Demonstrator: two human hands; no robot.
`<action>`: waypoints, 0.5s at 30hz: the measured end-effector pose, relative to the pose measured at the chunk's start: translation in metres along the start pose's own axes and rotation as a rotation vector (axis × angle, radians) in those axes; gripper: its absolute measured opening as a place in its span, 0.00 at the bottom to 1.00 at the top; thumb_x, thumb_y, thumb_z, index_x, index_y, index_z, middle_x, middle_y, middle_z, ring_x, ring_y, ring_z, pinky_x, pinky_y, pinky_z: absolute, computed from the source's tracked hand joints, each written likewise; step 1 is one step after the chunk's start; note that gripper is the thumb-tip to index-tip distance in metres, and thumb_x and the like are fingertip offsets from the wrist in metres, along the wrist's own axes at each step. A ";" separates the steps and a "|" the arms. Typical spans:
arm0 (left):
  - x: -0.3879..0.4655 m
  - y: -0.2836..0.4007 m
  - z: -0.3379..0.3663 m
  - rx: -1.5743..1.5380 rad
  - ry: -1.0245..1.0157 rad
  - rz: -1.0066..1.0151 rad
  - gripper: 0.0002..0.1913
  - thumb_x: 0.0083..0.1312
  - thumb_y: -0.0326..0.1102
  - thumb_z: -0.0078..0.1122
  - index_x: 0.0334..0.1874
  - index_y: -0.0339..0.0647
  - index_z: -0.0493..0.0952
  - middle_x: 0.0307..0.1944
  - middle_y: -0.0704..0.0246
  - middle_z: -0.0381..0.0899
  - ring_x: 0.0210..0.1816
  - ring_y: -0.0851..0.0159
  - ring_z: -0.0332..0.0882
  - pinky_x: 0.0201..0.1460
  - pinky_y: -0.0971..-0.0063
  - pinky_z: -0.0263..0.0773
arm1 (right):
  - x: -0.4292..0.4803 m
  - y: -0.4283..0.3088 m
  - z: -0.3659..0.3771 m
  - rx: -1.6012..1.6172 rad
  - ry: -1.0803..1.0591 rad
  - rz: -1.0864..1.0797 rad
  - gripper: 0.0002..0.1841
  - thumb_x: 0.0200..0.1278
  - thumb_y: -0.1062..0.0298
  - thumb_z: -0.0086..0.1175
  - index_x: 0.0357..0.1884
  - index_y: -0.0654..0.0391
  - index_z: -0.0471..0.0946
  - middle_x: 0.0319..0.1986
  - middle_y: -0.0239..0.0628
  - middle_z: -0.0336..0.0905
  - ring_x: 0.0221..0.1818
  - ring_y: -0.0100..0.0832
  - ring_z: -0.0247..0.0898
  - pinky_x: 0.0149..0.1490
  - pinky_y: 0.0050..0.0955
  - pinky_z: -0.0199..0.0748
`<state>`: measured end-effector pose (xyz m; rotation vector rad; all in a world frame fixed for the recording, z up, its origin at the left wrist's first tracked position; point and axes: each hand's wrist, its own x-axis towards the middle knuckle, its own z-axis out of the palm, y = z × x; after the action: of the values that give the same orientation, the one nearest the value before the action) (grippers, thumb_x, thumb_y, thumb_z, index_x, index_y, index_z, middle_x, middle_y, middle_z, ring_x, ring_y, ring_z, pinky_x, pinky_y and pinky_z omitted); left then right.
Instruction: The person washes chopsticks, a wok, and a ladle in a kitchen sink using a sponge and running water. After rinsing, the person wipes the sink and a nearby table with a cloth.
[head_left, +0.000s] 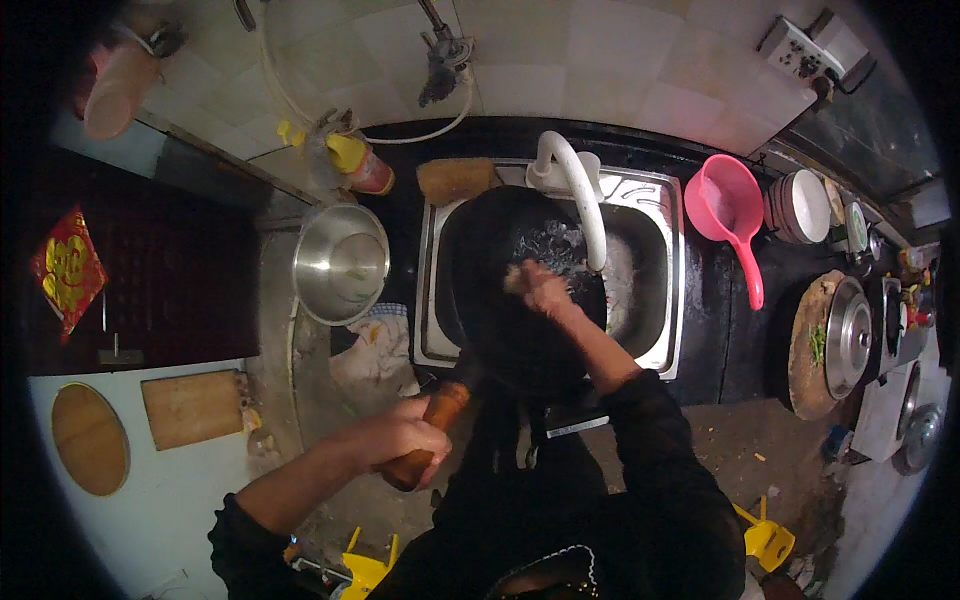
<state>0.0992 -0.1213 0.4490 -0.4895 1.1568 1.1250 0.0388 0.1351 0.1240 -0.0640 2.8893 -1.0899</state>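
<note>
A large black wok (487, 330) rests tilted over the stainless steel sink (671, 300), covering most of its basin. My left hand (416, 446) grips the wok's brown wooden handle (448, 403) in front of the sink. Inside the wok, my right hand (547, 291) presses a small pale scrubber (514, 279) to the surface; motion blur hides its exact kind. Wet, shiny patches show just beyond that hand. The white curved faucet (592, 210) reaches over the wok's right side, its outlet close to the rim.
Left of the sink are a steel bowl (319, 262), a crumpled cloth (375, 352) and a yellow-capped bottle (367, 169). A brown sponge-like block (454, 180) sits behind. To the right are a pink dipper (705, 199), stacked bowls (806, 206) and a metal lid (847, 337) on a wooden chopping block (806, 382).
</note>
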 end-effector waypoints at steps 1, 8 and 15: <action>0.000 0.000 -0.001 0.005 -0.021 0.016 0.13 0.59 0.28 0.56 0.41 0.35 0.62 0.23 0.63 0.71 0.22 0.63 0.74 0.25 0.68 0.72 | 0.002 -0.018 0.001 0.022 -0.164 -0.158 0.23 0.49 0.73 0.53 0.52 0.59 0.68 0.39 0.49 0.76 0.46 0.49 0.73 0.49 0.42 0.72; 0.009 -0.021 -0.020 -0.088 -0.119 0.008 0.12 0.61 0.32 0.57 0.39 0.34 0.65 0.24 0.64 0.72 0.22 0.64 0.74 0.25 0.70 0.73 | -0.033 0.020 -0.037 -0.020 -0.450 -0.012 0.21 0.50 0.70 0.57 0.49 0.57 0.74 0.37 0.46 0.80 0.44 0.47 0.76 0.48 0.39 0.74; -0.002 0.007 0.014 0.113 -0.024 0.057 0.10 0.56 0.26 0.54 0.36 0.35 0.65 0.22 0.65 0.71 0.20 0.65 0.74 0.24 0.69 0.73 | 0.091 -0.027 -0.011 0.520 0.360 0.134 0.13 0.57 0.69 0.52 0.43 0.60 0.70 0.32 0.42 0.76 0.35 0.38 0.74 0.42 0.38 0.73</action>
<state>0.0993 -0.1083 0.4577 -0.3567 1.2131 1.1049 -0.0526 0.1169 0.1470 0.3767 2.7185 -1.9477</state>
